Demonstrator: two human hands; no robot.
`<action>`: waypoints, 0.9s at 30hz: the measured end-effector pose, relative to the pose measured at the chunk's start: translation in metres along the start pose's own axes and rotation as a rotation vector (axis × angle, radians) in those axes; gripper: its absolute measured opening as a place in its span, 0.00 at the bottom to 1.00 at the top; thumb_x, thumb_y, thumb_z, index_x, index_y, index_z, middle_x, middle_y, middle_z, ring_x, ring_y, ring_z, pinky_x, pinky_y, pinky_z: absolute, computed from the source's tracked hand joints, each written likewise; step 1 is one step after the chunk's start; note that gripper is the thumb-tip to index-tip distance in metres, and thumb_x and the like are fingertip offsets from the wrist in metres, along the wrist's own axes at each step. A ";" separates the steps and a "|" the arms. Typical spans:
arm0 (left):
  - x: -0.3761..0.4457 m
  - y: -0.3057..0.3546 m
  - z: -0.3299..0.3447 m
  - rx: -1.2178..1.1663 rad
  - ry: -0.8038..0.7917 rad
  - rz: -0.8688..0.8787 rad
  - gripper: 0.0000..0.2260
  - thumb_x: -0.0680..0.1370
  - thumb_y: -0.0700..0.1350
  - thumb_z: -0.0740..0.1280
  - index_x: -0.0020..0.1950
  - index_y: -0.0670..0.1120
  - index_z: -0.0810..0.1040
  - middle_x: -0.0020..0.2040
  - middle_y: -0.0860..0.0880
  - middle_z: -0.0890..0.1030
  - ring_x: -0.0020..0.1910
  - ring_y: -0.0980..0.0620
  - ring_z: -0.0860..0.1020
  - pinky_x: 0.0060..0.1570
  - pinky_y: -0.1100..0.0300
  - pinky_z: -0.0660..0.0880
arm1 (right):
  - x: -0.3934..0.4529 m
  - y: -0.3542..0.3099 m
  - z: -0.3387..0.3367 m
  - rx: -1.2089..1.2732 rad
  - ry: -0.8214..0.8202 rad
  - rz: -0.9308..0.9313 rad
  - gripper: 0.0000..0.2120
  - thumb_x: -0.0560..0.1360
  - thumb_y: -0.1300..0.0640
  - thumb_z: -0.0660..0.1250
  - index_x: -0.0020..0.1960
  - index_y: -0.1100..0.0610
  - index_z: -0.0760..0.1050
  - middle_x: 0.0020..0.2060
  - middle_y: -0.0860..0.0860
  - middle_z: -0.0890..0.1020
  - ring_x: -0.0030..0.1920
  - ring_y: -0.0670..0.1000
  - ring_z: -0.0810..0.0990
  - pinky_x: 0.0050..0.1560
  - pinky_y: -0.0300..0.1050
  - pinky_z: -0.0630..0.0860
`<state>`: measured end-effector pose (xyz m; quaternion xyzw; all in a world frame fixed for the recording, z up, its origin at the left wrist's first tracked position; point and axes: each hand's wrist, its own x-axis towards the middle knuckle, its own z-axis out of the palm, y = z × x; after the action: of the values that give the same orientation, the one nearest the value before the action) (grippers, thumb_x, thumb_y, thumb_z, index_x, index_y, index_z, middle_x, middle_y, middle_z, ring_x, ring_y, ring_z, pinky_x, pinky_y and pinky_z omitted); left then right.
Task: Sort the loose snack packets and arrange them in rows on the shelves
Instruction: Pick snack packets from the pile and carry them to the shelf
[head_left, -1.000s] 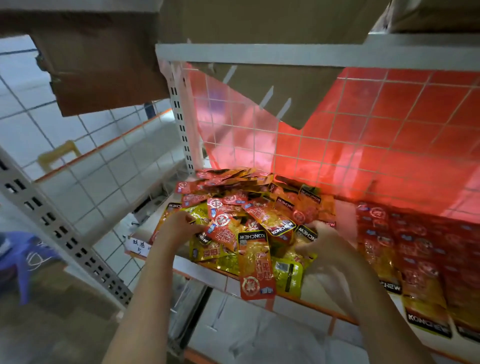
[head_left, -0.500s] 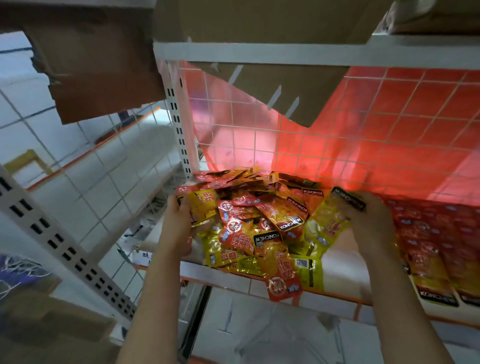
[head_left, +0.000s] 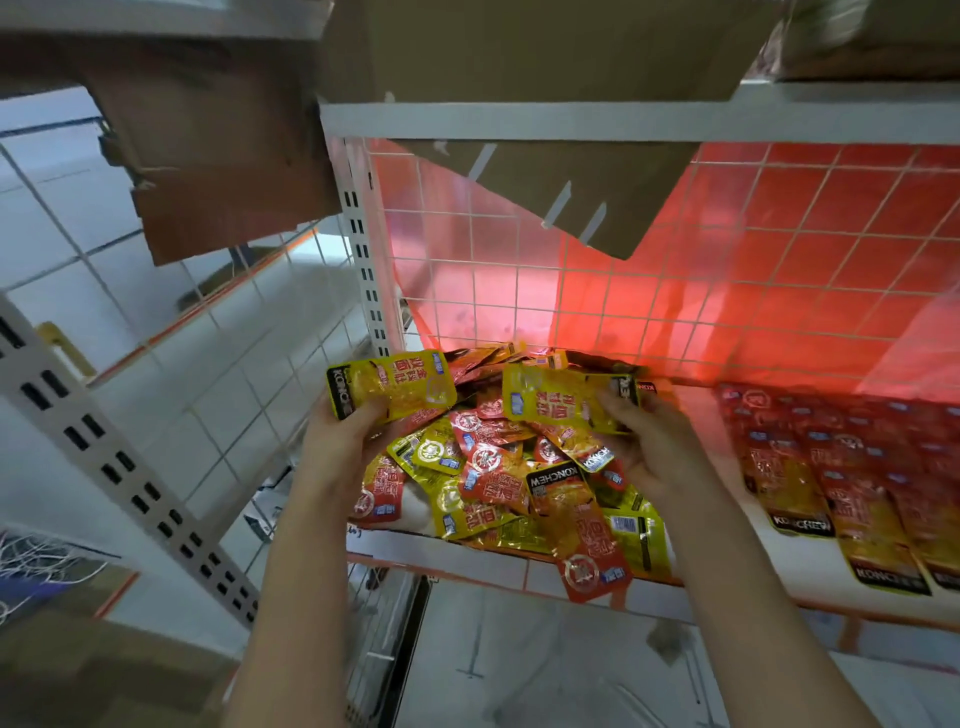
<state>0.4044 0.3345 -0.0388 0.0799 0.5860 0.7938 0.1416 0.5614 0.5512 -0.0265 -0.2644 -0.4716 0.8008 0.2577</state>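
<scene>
A loose heap of red and yellow snack packets (head_left: 498, 478) lies on the white shelf (head_left: 483, 558), left of centre. My left hand (head_left: 345, 441) holds a yellow packet (head_left: 389, 382) lifted above the heap's left side. My right hand (head_left: 649, 441) holds another yellow packet (head_left: 550, 397) raised over the heap's right side. One red packet (head_left: 592, 564) hangs over the shelf's front edge. Rows of red packets (head_left: 841, 467) lie flat on the right part of the shelf.
A wire grid with a red backing (head_left: 727, 291) closes the shelf's rear. A perforated white upright (head_left: 363, 260) stands at the left. Cardboard boxes (head_left: 218, 156) sit on the shelf above. A lower shelf (head_left: 519, 665) shows beneath.
Both hands rose out of the heap, each lifting a yellow packet. The right hand's packet has turned from pointing right to lying over the heap's middle.
</scene>
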 end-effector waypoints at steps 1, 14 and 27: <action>0.000 0.000 -0.002 -0.007 0.001 -0.013 0.09 0.76 0.34 0.64 0.55 0.41 0.75 0.43 0.48 0.82 0.38 0.54 0.82 0.35 0.64 0.78 | -0.001 0.005 0.003 0.029 -0.033 0.055 0.06 0.76 0.68 0.63 0.45 0.59 0.74 0.30 0.48 0.83 0.30 0.44 0.82 0.27 0.36 0.78; -0.005 0.010 -0.011 -0.332 0.034 -0.299 0.06 0.76 0.32 0.64 0.48 0.42 0.76 0.36 0.45 0.84 0.32 0.49 0.84 0.29 0.60 0.80 | 0.000 0.034 0.040 0.191 -0.111 0.255 0.08 0.74 0.71 0.63 0.50 0.61 0.73 0.31 0.53 0.84 0.30 0.49 0.83 0.30 0.38 0.79; -0.001 -0.006 -0.012 -0.399 0.090 -0.490 0.04 0.78 0.39 0.64 0.43 0.43 0.75 0.34 0.47 0.81 0.32 0.53 0.80 0.25 0.67 0.75 | -0.009 0.051 0.060 0.113 -0.268 0.276 0.10 0.76 0.70 0.61 0.48 0.58 0.76 0.35 0.52 0.85 0.34 0.49 0.84 0.30 0.41 0.80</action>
<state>0.4029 0.3245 -0.0483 -0.1281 0.4261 0.8381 0.3157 0.5199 0.4871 -0.0453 -0.2028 -0.4150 0.8818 0.0948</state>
